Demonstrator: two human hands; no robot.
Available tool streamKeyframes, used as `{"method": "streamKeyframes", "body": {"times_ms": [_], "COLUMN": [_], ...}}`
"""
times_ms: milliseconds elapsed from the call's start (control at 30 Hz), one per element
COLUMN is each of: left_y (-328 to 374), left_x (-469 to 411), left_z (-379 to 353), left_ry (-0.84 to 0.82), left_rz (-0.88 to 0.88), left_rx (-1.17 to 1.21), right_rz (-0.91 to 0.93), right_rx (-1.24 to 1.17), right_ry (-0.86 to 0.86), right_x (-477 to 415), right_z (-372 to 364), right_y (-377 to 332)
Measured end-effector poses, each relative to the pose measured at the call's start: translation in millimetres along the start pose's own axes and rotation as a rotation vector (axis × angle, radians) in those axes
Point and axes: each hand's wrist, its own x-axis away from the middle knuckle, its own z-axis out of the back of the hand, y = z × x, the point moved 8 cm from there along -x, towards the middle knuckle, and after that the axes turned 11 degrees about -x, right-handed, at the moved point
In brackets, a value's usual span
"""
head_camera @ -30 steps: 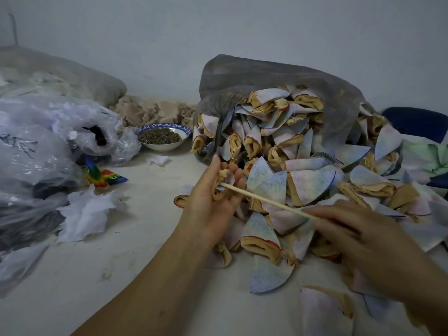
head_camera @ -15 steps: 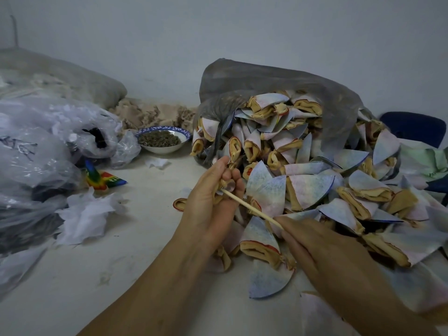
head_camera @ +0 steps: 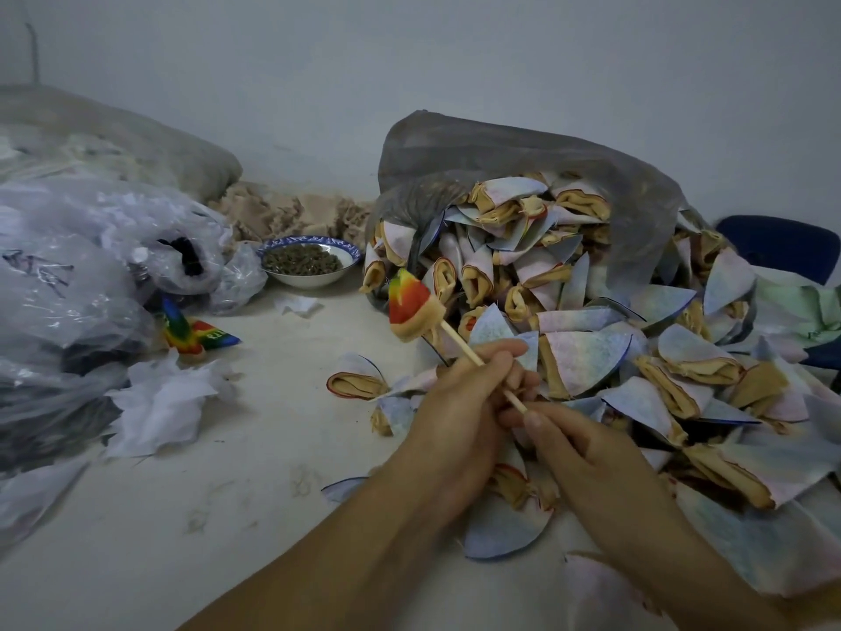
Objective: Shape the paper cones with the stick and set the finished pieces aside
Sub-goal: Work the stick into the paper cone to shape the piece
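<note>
While gripping the stick [head_camera: 460, 347], left hand [head_camera: 464, 403]: curling all fingers round the middle of the shaft, clamped tight on it, hovering above the tabletop [head_camera: 227, 516] in front of the unshaped cones [head_camera: 587, 357].
right hand [head_camera: 587, 457]: pinching the lower end of the stick between thumb and fingertips, closed on it, sitting just beside the left hand.
stick: slanting up and to the left, passing through the left fist, carrying the shaped cone [head_camera: 409, 307] on the upper tip.
shaped cone: sitting on the stick tip, hanging in the air above the tabletop, pointing upward, showing red, orange and green colours with a beige rim at the bottom.
unshaped cones: lying in a big heap, pale blue and pink outside with beige folds, spilling out of the grey bag [head_camera: 500, 161] toward the right and reaching under both hands.
grey bag: lying open on its side near the wall, covering the rearmost cones.
finished pieces [head_camera: 195, 332]: resting on the tabletop at the left, rainbow coloured, just beside the clear plastic bags [head_camera: 82, 284], well apart from both hands.
bowl [head_camera: 309, 279]: standing near the wall between the plastic bags and the grey bag, blue-rimmed, holding small dark bits; cannot tell of what kind.
white paper [head_camera: 159, 403]: lying crumpled on the tabletop in front of the plastic bags.
</note>
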Motion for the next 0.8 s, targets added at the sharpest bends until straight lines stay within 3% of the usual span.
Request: {"method": "streamKeyframes", "body": {"times_ms": [267, 367, 433, 500, 633, 800], "left_y": [25.3, 26.4, 37.8, 50.8, 60.1, 53.6], "left_x": [-10.9, -14.3, -13.1, -10.6, -11.6, -12.5], "left_z": [32.1, 50.9, 71.3, 81.7, 71.2, 63.9], "left_ry": [0.086, 0.261, 0.435, 0.502, 0.317, 0.223], "left_rz": [0.015, 0.024, -0.070, -0.167, -0.249, -0.158], "left_rx": [-0.045, -0.105, -0.205, -0.286, -0.099, 0.146], "right_rz": [0.092, 0.120, 0.132, 0.150, 0.178, 0.225], "right_rx": [0.020, -0.004, -0.008, 0.009, 0.121, 0.260], "right_ry": [0.035, 0.039, 0.027, 0.015, 0.012, -0.011], "right_x": [4.5, 4.9, 4.5, 4.4, 4.5, 3.8], "right_z": [11.5, 13.0, 13.2, 11.3, 6.7, 0.5], "right_y": [-1.9, -3.3, -4.5, -5.9, -2.7, 2.7]}}
